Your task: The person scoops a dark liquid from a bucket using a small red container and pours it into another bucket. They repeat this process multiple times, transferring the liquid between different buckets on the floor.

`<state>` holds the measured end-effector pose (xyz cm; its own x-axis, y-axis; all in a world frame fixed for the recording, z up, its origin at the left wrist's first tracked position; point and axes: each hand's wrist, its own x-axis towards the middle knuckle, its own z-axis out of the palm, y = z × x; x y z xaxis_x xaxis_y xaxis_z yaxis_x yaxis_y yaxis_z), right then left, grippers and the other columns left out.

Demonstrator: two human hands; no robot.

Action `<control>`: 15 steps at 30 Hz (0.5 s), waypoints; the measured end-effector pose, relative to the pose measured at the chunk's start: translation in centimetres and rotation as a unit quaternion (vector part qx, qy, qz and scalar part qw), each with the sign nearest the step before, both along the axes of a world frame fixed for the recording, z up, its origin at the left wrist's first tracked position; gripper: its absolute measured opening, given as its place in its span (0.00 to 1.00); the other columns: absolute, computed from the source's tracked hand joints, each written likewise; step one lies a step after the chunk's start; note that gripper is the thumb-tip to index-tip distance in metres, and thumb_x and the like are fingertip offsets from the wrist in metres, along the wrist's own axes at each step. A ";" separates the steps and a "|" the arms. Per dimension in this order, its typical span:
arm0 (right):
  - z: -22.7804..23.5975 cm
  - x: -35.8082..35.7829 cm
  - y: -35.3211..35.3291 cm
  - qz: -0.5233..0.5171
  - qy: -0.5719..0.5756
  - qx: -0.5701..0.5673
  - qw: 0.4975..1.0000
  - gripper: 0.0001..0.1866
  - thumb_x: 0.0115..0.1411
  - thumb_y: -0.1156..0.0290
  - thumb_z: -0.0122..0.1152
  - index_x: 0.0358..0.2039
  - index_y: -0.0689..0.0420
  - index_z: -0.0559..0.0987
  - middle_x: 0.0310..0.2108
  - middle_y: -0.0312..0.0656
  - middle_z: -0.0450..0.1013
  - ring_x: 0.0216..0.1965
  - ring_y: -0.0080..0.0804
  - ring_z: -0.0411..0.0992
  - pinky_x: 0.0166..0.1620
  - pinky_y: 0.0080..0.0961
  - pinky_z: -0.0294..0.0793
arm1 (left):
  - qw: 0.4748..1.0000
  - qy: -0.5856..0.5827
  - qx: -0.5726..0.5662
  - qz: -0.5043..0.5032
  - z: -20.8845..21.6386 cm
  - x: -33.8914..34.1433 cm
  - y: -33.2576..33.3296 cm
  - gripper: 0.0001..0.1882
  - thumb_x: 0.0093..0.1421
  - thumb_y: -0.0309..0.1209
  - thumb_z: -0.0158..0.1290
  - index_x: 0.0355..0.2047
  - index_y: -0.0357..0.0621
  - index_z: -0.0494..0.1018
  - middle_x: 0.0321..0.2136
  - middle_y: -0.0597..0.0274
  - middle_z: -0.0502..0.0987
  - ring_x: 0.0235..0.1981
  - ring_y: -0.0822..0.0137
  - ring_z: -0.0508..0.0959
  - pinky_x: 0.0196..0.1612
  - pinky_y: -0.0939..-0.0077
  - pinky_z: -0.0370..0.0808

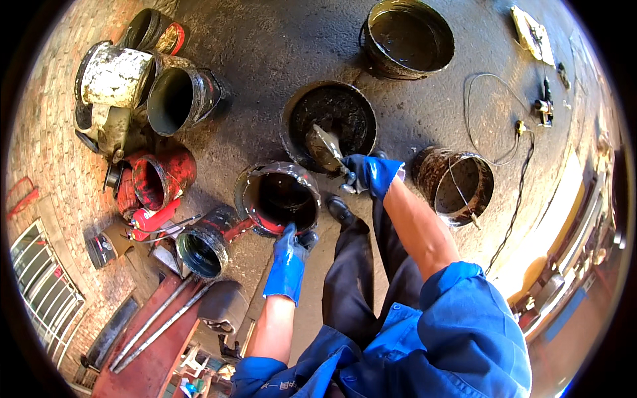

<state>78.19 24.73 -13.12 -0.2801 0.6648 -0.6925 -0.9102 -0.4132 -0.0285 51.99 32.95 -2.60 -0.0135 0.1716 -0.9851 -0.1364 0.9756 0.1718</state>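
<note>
Both my hands wear blue gloves with dark, stained fingers. My left hand is closed on the near rim of a dirty metal bucket with red on its side, tilted so that its dark inside shows. My right hand is wrapped round the handle of a grimy, scoop-like tool. Its broad blade reaches over the near edge into a black bucket, which holds dark, thick-looking matter. The blade's tip lies over or in that matter; I cannot tell which.
A wide tub of dark liquid stands beyond, and a rusty bucket at right. Several buckets, one red, crowd the left beside a red fire extinguisher. Metal rods lie on a red board. A cable crosses the floor at right.
</note>
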 end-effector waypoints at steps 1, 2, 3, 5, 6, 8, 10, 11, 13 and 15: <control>0.6 0.2 0.1 0.048 -0.103 0.078 0.990 0.05 0.56 0.72 0.47 0.29 0.57 0.72 0.17 0.30 0.63 0.16 0.18 0.62 0.22 0.24 0.69 | 1.000 -0.001 -0.001 -0.005 0.1 0.0 0.1 0.09 0.56 0.34 0.50 0.34 0.44 0.70 0.28 0.53 0.74 0.22 0.58 0.72 0.24 0.61 0.72; 1.4 0.3 -0.1 0.040 -0.103 0.095 0.989 0.05 0.55 0.73 0.49 0.31 0.58 0.73 0.18 0.30 0.65 0.17 0.17 0.63 0.22 0.22 0.68 | 0.999 0.013 -0.020 0.022 0.1 0.1 0.2 0.10 0.56 0.35 0.50 0.34 0.44 0.70 0.27 0.53 0.74 0.22 0.58 0.72 0.25 0.61 0.71; 2.1 0.2 -0.2 0.027 -0.096 0.107 0.989 0.07 0.53 0.74 0.50 0.34 0.59 0.73 0.20 0.30 0.67 0.19 0.17 0.64 0.22 0.19 0.67 | 0.998 0.027 -0.039 0.048 0.2 0.1 0.3 0.10 0.55 0.35 0.50 0.35 0.44 0.71 0.27 0.54 0.74 0.22 0.58 0.71 0.25 0.61 0.71; 4.5 0.2 -0.2 -0.014 -0.067 0.115 0.991 0.13 0.51 0.77 0.53 0.39 0.62 0.74 0.23 0.31 0.70 0.21 0.16 0.66 0.22 0.15 0.66 | 0.999 0.004 -0.037 0.038 1.1 0.7 0.4 0.11 0.55 0.36 0.50 0.36 0.44 0.71 0.27 0.54 0.74 0.23 0.58 0.71 0.26 0.62 0.71; 5.1 0.0 -0.3 -0.044 -0.053 0.116 0.991 0.13 0.51 0.76 0.53 0.39 0.62 0.74 0.23 0.31 0.70 0.21 0.16 0.66 0.22 0.15 0.66 | 0.999 -0.017 -0.036 0.033 1.4 0.9 0.4 0.12 0.55 0.36 0.50 0.37 0.44 0.71 0.27 0.54 0.74 0.23 0.58 0.72 0.26 0.62 0.71; 5.8 -0.5 -0.3 -0.066 -0.091 0.146 0.983 0.15 0.54 0.76 0.48 0.43 0.61 0.72 0.23 0.30 0.67 0.20 0.16 0.63 0.26 0.20 0.68 | 0.999 -0.005 -0.032 0.025 1.6 1.1 0.3 0.13 0.55 0.36 0.50 0.37 0.43 0.71 0.28 0.53 0.74 0.23 0.58 0.72 0.27 0.62 0.71; 7.0 -0.7 -0.5 -0.059 -0.143 0.172 0.973 0.17 0.56 0.77 0.43 0.47 0.60 0.69 0.22 0.29 0.65 0.18 0.15 0.60 0.29 0.25 0.71 | 0.999 0.008 -0.027 0.020 1.6 1.3 0.3 0.13 0.55 0.37 0.50 0.37 0.43 0.70 0.28 0.53 0.75 0.23 0.58 0.72 0.27 0.63 0.71; 10.7 -0.2 0.2 -0.106 -0.068 0.137 0.983 0.17 0.55 0.78 0.43 0.46 0.61 0.70 0.22 0.28 0.65 0.18 0.14 0.60 0.29 0.23 0.70 | 0.999 0.011 -0.032 0.027 1.7 1.1 0.7 0.13 0.56 0.37 0.49 0.38 0.42 0.70 0.28 0.53 0.75 0.23 0.59 0.72 0.27 0.63 0.71; 10.8 0.3 -0.2 -0.143 -0.035 0.105 0.983 0.16 0.55 0.79 0.44 0.44 0.63 0.70 0.22 0.29 0.65 0.18 0.12 0.61 0.28 0.21 0.70 | 0.999 0.009 -0.044 0.027 1.4 1.5 0.6 0.14 0.56 0.37 0.49 0.38 0.41 0.70 0.28 0.52 0.75 0.22 0.59 0.71 0.27 0.62 0.71; 8.8 0.3 -0.3 -0.159 -0.013 0.109 0.981 0.15 0.55 0.74 0.46 0.43 0.64 0.70 0.22 0.30 0.65 0.19 0.13 0.62 0.28 0.22 0.71 | 0.998 0.009 -0.042 0.035 0.9 1.6 0.4 0.14 0.56 0.37 0.49 0.37 0.41 0.70 0.26 0.52 0.75 0.22 0.59 0.72 0.28 0.62 0.71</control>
